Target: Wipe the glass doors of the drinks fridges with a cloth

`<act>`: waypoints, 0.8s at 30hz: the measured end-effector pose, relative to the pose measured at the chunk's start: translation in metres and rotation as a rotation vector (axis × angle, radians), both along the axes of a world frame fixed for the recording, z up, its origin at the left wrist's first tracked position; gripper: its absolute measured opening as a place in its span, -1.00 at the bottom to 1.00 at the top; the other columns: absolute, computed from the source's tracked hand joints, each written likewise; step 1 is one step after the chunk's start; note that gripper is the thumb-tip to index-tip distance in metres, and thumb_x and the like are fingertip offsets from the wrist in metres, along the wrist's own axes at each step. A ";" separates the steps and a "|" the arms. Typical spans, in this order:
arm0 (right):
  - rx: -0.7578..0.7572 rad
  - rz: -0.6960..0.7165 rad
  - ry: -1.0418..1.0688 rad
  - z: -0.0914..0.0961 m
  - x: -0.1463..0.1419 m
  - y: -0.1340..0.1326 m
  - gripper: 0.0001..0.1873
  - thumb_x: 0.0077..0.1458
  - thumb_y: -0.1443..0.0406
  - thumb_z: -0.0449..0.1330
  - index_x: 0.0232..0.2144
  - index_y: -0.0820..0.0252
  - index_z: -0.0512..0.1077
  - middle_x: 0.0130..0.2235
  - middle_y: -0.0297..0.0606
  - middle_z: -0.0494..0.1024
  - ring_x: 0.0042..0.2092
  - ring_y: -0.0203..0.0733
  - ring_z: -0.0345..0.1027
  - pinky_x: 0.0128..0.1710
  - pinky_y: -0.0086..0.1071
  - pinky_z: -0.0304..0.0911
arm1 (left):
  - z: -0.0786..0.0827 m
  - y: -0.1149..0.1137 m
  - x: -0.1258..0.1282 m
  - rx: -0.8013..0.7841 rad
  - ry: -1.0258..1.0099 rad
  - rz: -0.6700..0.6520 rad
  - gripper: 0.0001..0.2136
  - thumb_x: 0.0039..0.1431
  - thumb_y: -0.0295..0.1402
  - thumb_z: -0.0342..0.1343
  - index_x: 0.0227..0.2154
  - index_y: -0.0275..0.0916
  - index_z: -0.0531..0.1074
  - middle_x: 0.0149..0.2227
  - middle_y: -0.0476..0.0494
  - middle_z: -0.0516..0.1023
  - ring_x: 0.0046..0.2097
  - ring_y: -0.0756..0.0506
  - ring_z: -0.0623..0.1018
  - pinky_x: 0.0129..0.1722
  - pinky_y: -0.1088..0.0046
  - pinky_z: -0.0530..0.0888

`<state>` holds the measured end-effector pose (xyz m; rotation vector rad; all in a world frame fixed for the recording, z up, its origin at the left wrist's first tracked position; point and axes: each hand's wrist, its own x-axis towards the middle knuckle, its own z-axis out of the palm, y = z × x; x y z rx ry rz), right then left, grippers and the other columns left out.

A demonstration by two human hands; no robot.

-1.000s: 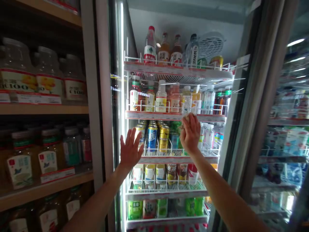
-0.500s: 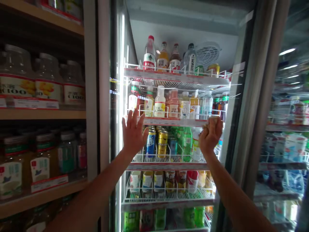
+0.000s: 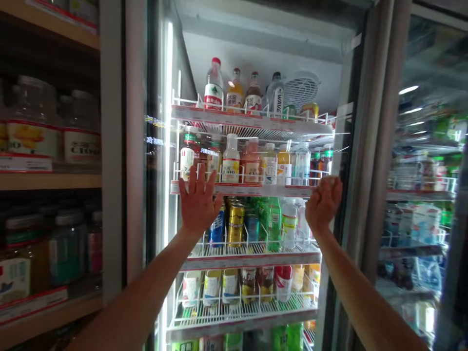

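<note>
I face an open drinks fridge. My left hand (image 3: 197,201) is open, fingers spread upward, its fingertips at the left part of the second shelf's front rail (image 3: 252,189). My right hand (image 3: 323,202) is closed at the right end of that rail, next to the fridge's right frame; a small pale thing shows at its fingertips and I cannot make it out. Bottles (image 3: 231,161) stand on that shelf. Cans (image 3: 236,224) and a green bottle (image 3: 273,219) stand on the shelf below, between my two hands.
The top fridge shelf (image 3: 252,121) carries bottles beside a white fan grille (image 3: 300,90). Lower wire shelves (image 3: 241,312) hold more drinks. Wooden shelves (image 3: 51,181) with large jars are on the left. A glass door (image 3: 420,195) stands on the right.
My right hand slid rightward along the shelf front from the middle to its right end. My left hand rose from the can shelf to the second shelf's rail. The view shifted.
</note>
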<state>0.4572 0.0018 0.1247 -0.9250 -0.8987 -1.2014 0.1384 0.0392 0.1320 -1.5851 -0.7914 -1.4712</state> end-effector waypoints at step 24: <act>-0.175 0.077 -0.323 0.034 -0.016 -0.009 -0.51 0.14 0.39 -0.05 0.13 0.09 0.23 0.28 -0.18 0.10 0.30 -0.02 -0.08 0.20 0.06 0.03 | 0.000 -0.001 -0.002 -0.012 -0.002 0.030 -0.45 0.23 -0.20 -0.06 0.25 -0.21 0.03 0.30 -0.30 -0.02 0.33 -0.25 -0.07 0.26 -0.01 -0.13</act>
